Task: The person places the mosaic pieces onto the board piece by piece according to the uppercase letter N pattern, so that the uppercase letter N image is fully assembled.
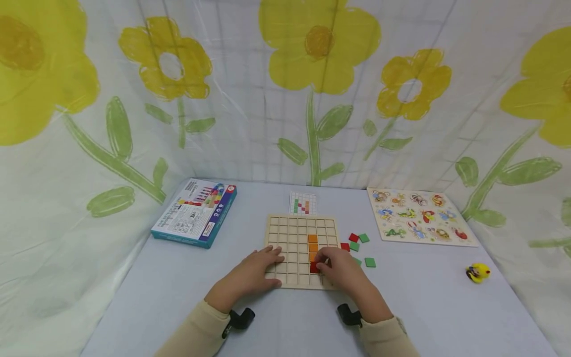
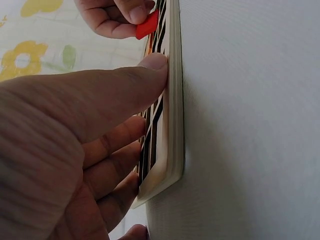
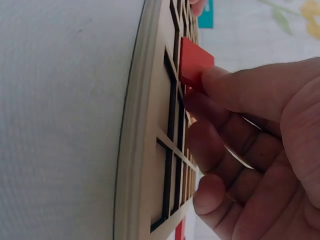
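Observation:
A light wooden grid board (image 1: 292, 281) lies flat on the table in front of the person. The left hand (image 1: 254, 272) rests on its left edge, fingers stretched over the grid and thumb at the near side. Over the lower right part of the grid, the right hand (image 1: 345, 270) pinches a red square tile (image 3: 194, 61) between thumb and fingertips. That tile is tilted and touches or nearly touches the grid bars. Just beyond it, a column of orange tiles (image 1: 313, 239) sits in the cells. The right hand partly covers the cells around it.
Loose green tiles (image 1: 370, 262) and red tiles (image 1: 354, 237) lie right of the board. A small pattern card (image 1: 295, 197) is behind it. A boxed game (image 1: 194, 213) stands left, an insect puzzle board (image 1: 401, 233) right, and a yellow toy (image 1: 478, 272) near the right edge.

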{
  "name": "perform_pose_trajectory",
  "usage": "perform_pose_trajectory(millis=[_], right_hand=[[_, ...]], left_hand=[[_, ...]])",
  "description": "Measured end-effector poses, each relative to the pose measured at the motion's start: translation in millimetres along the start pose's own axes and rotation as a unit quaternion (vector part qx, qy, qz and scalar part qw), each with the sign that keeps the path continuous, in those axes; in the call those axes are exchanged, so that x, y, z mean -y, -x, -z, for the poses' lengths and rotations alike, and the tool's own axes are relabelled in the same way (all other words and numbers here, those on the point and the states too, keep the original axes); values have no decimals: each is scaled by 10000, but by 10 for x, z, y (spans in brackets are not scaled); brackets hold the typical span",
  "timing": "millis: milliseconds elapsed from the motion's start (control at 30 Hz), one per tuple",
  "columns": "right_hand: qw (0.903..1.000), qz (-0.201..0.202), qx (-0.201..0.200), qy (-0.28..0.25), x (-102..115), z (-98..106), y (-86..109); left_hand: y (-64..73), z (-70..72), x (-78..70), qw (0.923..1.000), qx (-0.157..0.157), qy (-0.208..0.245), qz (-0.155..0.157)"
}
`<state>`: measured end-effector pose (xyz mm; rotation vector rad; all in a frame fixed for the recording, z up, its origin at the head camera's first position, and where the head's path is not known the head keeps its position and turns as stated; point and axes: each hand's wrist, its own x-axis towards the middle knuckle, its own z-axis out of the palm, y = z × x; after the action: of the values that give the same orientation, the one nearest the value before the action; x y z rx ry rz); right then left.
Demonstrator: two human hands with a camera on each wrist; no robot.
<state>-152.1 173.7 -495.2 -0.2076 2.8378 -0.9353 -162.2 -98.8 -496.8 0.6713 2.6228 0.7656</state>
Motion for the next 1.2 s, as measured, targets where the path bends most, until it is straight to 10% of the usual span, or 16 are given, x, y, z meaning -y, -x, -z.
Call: perform_pose_trajectory(millis=[1200], right_hand=[[9997,162,-143,-98,-31,40,0]], left_hand=[[0,0,-15,10000,-15,-26,-5]])
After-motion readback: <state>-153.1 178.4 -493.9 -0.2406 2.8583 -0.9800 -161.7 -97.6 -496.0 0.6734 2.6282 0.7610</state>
